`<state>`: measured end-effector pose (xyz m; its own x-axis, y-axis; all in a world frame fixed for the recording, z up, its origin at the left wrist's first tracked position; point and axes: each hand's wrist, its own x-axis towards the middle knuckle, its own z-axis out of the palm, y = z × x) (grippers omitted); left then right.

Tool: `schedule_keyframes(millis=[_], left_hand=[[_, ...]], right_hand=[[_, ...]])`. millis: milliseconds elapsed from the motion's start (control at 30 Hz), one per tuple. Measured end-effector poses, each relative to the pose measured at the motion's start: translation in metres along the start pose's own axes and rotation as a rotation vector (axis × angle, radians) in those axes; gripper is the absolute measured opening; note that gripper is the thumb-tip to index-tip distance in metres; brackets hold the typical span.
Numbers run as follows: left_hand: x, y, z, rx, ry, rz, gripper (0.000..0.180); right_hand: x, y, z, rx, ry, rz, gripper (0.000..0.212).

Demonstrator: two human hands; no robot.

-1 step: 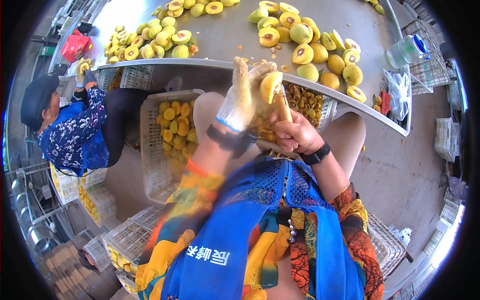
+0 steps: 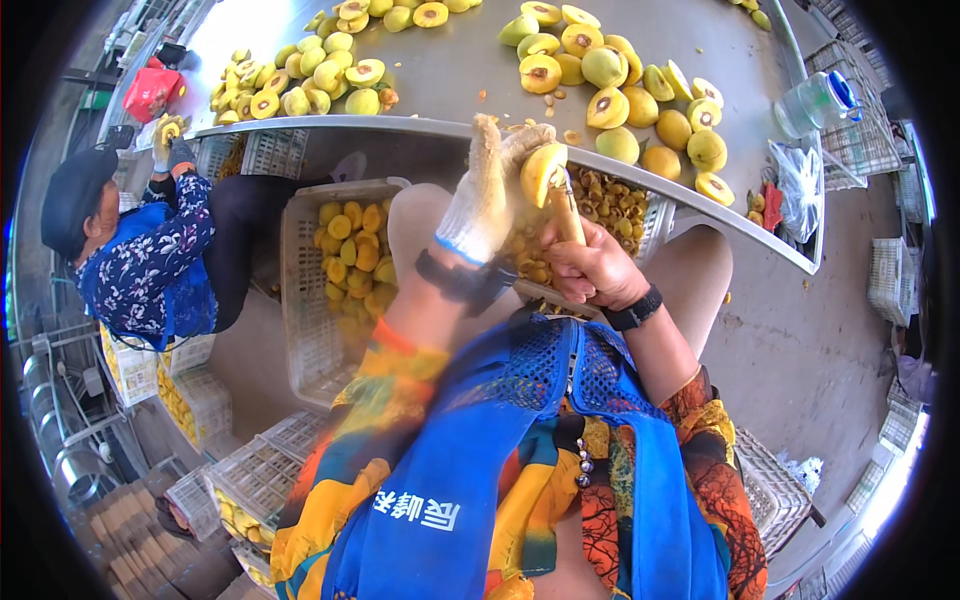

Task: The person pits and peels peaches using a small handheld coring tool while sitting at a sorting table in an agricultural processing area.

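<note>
My left hand (image 2: 484,195), in a stained white knit glove, is closed round a yellow peach half (image 2: 543,174) at the front edge of the metal table. My right hand (image 2: 598,264) is bare and wrapped round the light wooden handle of a pitting tool (image 2: 568,214). The tool's metal end meets the cut side of the peach half; its tip is hidden by the fruit. Below both hands stands a crate of peach scraps (image 2: 607,205), between my knees. Several halved peaches (image 2: 608,108) lie on the table just beyond my right hand.
The metal table (image 2: 450,80) bears more peach piles (image 2: 300,80). Left of my legs stands a crate (image 2: 300,290) holding pitted halves. A co-worker (image 2: 150,240) sits at the left, also handling fruit. A clear plastic bottle (image 2: 815,103) and a plastic bag (image 2: 795,190) are at the table's right.
</note>
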<state>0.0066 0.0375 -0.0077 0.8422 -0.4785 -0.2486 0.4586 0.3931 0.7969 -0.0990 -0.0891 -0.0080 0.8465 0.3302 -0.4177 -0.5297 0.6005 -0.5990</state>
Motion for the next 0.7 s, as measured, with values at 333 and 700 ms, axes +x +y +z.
schedule_keyframes(millis=[333, 700], left_hand=[[0.009, -0.006, 0.02, -0.034, 0.167, -0.051, 0.017], [0.015, -0.025, 0.01, 0.093, 0.204, 0.055, 0.02]], right_hand=[[0.017, 0.032, 0.009, -1.009, 0.526, -0.454, 0.015], [-0.001, -0.007, 0.014, -0.319, 0.102, 0.03, 0.011]])
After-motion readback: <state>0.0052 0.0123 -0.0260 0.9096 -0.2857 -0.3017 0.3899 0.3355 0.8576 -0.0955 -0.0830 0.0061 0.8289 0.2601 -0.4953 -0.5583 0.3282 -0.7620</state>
